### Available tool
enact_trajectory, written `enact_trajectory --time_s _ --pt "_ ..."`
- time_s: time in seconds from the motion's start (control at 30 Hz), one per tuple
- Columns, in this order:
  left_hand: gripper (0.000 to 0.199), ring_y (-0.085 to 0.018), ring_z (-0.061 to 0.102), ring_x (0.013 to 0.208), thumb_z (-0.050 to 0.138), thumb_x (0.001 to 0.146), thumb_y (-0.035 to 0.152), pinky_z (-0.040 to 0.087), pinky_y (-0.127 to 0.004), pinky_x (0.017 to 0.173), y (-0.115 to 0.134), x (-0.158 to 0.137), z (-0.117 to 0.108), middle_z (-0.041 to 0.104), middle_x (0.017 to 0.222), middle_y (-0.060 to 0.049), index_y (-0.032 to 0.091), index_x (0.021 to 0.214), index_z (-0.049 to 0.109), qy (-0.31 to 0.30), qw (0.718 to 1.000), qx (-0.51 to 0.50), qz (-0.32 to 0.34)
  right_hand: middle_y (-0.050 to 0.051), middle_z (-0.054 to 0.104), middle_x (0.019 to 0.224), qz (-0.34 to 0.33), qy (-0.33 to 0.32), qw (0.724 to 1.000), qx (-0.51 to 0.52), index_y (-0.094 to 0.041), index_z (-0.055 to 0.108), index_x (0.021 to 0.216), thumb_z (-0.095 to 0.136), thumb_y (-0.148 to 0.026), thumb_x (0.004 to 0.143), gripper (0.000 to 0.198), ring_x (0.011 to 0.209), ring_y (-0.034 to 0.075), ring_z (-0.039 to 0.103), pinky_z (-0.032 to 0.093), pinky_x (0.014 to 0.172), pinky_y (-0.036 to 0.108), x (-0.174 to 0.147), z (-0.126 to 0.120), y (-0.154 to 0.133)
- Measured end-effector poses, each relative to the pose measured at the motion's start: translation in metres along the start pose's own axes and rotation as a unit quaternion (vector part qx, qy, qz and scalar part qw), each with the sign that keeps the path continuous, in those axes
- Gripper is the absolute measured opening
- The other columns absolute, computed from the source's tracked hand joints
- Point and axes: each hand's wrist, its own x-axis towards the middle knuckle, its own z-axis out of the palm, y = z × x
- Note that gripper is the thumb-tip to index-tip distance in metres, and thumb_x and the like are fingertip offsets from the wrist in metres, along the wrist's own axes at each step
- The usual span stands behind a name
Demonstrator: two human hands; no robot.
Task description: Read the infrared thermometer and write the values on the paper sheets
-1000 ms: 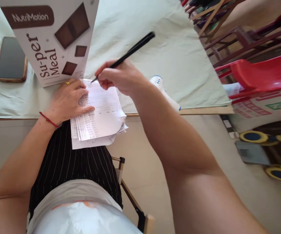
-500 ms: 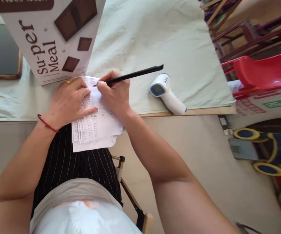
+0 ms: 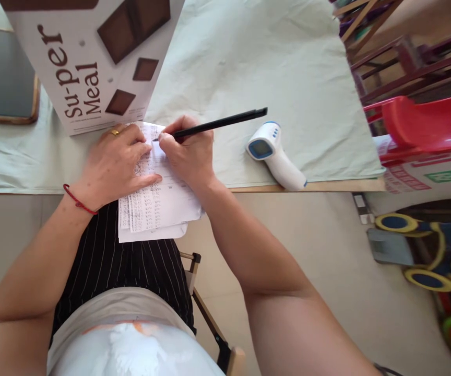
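Several sheets of paper point(image 3: 170, 201) with dense writing lie at the table's front edge and stick out over my lap. My left hand point(image 3: 111, 164) rests flat on their left side, thumb stretched across the writing; a gold ring and a red cord bracelet show on it. In my right hand point(image 3: 190, 149) is a long black pen point(image 3: 225, 121), pinched near its tip, which points at the upper part of the top sheet. The pen's back end slants up to the right.
Behind my left hand stands a white box point(image 3: 92, 78) with chocolate pictures. A phone point(image 3: 8, 78) lies at far left. A white infrared thermometer point(image 3: 276, 156) sits right of my right hand. A red plastic piece point(image 3: 425, 122) and a folding chair point(image 3: 210, 313) are nearby.
The whole view has shifted slightly, so things on the table appear a little further right. Both hands keep their places on the paper, and the pen stays in my right hand.
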Motion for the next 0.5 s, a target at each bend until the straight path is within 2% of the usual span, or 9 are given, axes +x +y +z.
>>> enact_trajectory --time_s 0.1,0.33,0.5 --pt "0.036 -0.028 0.066 0.116 0.063 0.099 0.054 0.056 -0.045 0.104 -0.0016 -0.0013 0.0018 0.066 0.119 -0.005 0.019 0.101 0.072 0.011 1.000 -0.013 -0.001 -0.004 0.052 0.070 -0.005 -0.003 1.000 -0.003 -0.023 0.056 0.078 0.056 -0.021 0.086 0.008 0.071 0.012 0.058 0.057 0.074 0.033 0.0000 0.0008 0.0031" --pt "0.036 -0.027 0.068 0.113 0.066 0.098 0.055 0.056 -0.045 0.103 -0.0041 -0.0011 0.0037 0.067 0.117 -0.003 0.019 0.099 0.070 0.023 1.000 -0.012 0.014 -0.004 0.052 0.070 -0.008 -0.011 1.000 -0.001 -0.024 0.053 0.080 0.056 -0.027 0.089 0.011 0.072 0.012 0.059 0.057 0.072 0.031 -0.0003 0.0005 0.0052" --pt "0.031 -0.029 0.067 0.113 0.081 0.088 0.048 0.056 -0.043 0.104 0.0003 0.0007 -0.0015 0.070 0.118 -0.006 0.020 0.098 0.072 0.006 1.000 -0.003 -0.004 -0.004 0.053 0.068 0.018 -0.015 1.000 0.012 -0.024 0.052 0.076 0.058 -0.026 0.087 0.013 0.070 0.012 0.058 0.058 0.074 0.033 -0.0001 -0.0016 -0.0027"
